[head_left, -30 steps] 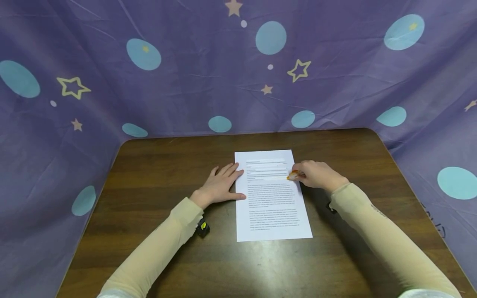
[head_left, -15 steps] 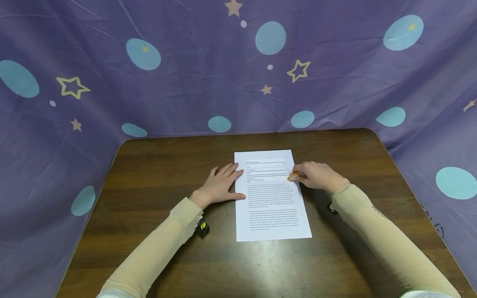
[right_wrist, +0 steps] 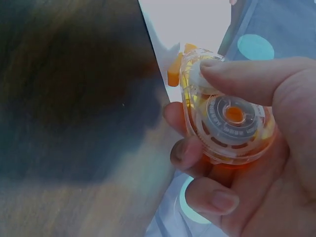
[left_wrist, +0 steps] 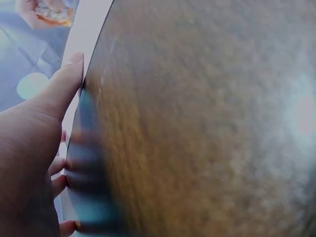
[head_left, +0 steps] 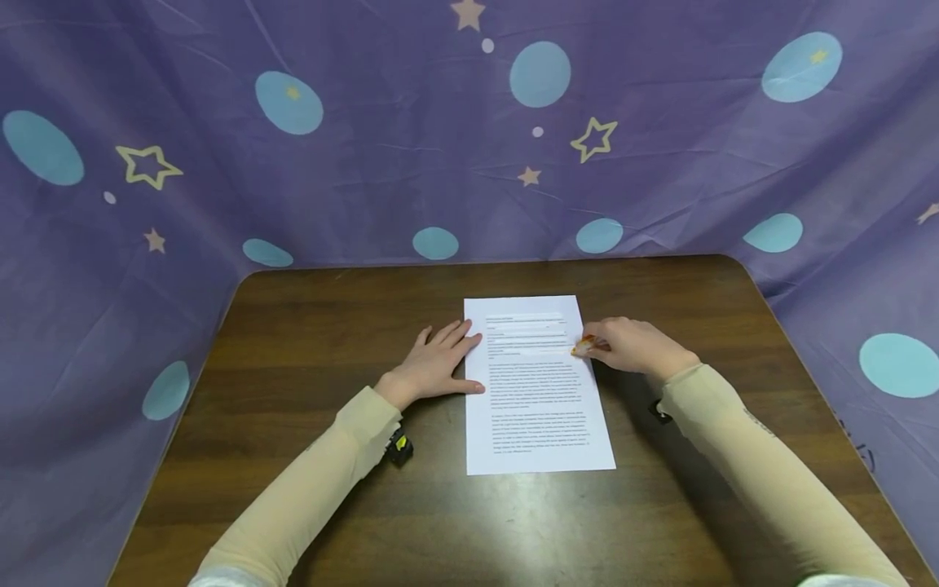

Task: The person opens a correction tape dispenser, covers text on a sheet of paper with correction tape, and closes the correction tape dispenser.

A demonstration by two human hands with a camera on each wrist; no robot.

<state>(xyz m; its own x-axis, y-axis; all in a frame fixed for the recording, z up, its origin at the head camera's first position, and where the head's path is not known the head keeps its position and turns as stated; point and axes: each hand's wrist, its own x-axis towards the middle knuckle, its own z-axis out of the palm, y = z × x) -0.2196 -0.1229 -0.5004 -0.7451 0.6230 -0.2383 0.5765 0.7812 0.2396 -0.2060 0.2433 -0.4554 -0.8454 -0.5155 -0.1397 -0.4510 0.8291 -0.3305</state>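
A printed sheet of paper [head_left: 539, 465] lies flat on the table, with white strips over parts of its upper lines. My left hand [head_left: 434, 368] rests spread on the sheet's left edge, thumb and fingertips on the paper. In my right hand [head_left: 631, 346] I grip a correction tape dispenser [right_wrist: 229, 121] at the sheet's right edge. Its clear case shows a grey reel with an orange hub, and the thumb presses on its side. The orange tip [right_wrist: 174, 71] points at the paper; whether it touches cannot be told. In the left wrist view the dispenser [left_wrist: 54, 17] appears at the top left.
The brown wooden table [head_left: 330, 326] stretches around the sheet. A purple curtain [head_left: 381, 163] with stars and blue spots hangs behind it and at both sides. A small black device [head_left: 398, 448] sits at the left wrist.
My right hand has slid slightly to the right with the correction tape dispenser, along the line at the sheet's right edge. The left hand stays on the paper. The head view has shifted a little.
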